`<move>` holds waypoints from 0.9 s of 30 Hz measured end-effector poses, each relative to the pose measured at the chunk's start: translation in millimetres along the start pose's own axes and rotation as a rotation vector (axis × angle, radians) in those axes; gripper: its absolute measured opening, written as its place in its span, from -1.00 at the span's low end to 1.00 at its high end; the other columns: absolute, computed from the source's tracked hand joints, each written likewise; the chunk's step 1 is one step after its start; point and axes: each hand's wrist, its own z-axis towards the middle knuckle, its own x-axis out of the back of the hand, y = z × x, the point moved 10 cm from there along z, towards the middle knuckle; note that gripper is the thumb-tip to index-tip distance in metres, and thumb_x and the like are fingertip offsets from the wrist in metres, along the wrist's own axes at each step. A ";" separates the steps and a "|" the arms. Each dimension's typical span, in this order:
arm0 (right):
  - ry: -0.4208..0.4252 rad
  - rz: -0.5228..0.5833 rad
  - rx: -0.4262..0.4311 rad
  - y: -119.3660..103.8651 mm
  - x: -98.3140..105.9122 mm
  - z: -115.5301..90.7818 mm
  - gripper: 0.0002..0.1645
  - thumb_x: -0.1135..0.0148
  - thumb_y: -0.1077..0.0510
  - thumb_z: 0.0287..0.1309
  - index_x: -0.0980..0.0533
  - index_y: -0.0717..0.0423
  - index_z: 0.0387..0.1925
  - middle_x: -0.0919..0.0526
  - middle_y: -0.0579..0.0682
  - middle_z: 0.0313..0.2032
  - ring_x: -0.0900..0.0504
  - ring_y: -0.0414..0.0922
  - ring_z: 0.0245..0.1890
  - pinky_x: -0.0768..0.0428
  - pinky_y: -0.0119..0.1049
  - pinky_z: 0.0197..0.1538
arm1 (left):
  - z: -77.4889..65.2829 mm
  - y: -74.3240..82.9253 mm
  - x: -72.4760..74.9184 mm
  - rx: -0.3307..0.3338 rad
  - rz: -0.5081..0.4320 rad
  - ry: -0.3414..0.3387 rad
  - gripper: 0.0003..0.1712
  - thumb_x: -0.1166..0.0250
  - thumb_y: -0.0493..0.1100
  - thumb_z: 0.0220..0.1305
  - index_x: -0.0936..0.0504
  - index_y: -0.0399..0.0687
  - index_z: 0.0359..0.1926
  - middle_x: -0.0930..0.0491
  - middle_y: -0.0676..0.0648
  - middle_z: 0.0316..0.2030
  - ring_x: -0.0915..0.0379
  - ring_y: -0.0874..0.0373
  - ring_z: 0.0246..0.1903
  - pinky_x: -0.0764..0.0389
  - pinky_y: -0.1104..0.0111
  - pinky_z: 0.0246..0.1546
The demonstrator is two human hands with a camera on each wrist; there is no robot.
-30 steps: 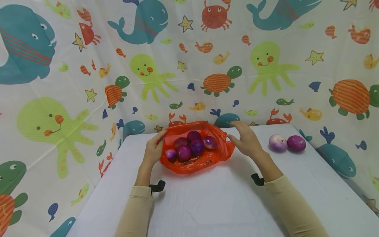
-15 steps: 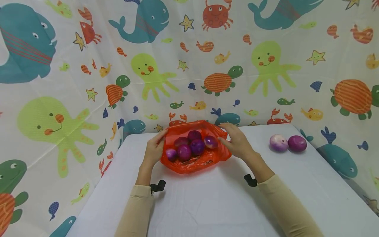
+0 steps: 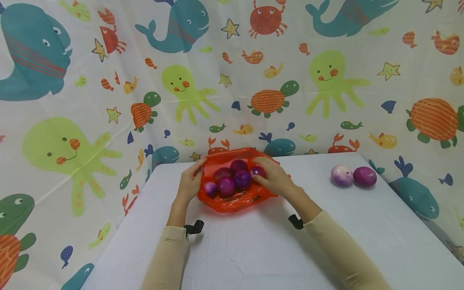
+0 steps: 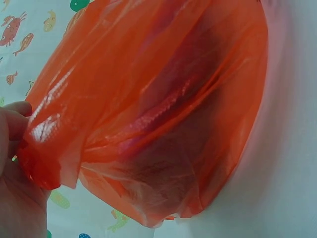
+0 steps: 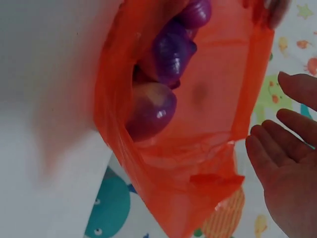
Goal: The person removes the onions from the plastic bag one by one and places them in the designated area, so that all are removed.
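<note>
An orange-red plastic bag [image 3: 232,206] lies on the table with its mouth open, holding several purple onions [image 3: 226,186]. My left hand [image 3: 189,183] pinches the bag's left rim between thumb and fingers; the left wrist view shows the gathered plastic [image 4: 47,163] in that grip. Over the right side of the mouth, my right hand [image 3: 274,176] reaches in with thumb and fingers spread at the rightmost onion [image 3: 258,172], partly covering it. In the right wrist view the right hand [image 5: 292,158] has extended fingers beside the bag, with an onion [image 5: 153,111] inside it.
At the table's back right, a pale purple-white onion [image 3: 342,176] and a dark purple onion [image 3: 365,177] sit side by side. Behind the white table [image 3: 232,249] hangs a curtain [image 3: 232,56] printed with sea animals.
My right hand has moved left from beside the bag, across its right edge, to the rightmost onion. My left hand keeps its grip on the rim.
</note>
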 end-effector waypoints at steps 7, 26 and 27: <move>-0.098 0.132 -0.086 13.2 -24.9 8.3 -0.26 -0.39 -0.02 0.34 -0.37 -0.02 0.47 -0.49 0.07 0.42 -0.43 0.10 0.45 -0.58 0.15 0.36 | -0.5 -0.5 -0.7 0.005 -0.006 -0.002 -0.49 -0.08 -0.33 0.57 -0.51 0.02 0.45 -0.47 -0.07 0.45 -0.36 -0.09 0.47 -0.49 0.00 0.38; -0.187 0.063 -0.112 43.7 -51.8 21.0 -0.07 -0.41 0.06 0.32 -0.19 0.18 0.56 -0.30 0.25 0.52 -0.31 0.19 0.52 -0.33 0.16 0.54 | 0.8 -1.4 0.2 0.001 0.000 0.002 -0.50 -0.07 -0.29 0.59 -0.52 0.05 0.45 -0.47 -0.07 0.45 -0.38 -0.06 0.47 -0.49 0.02 0.39; -0.197 0.054 -0.116 45.3 -53.5 20.5 -0.06 -0.41 0.06 0.32 -0.18 0.19 0.57 -0.27 0.26 0.54 -0.28 0.20 0.54 -0.30 0.17 0.55 | 0.6 -1.1 0.2 0.000 0.001 0.002 -0.50 -0.07 -0.29 0.59 -0.51 0.05 0.45 -0.47 -0.07 0.45 -0.37 -0.06 0.47 -0.49 0.02 0.39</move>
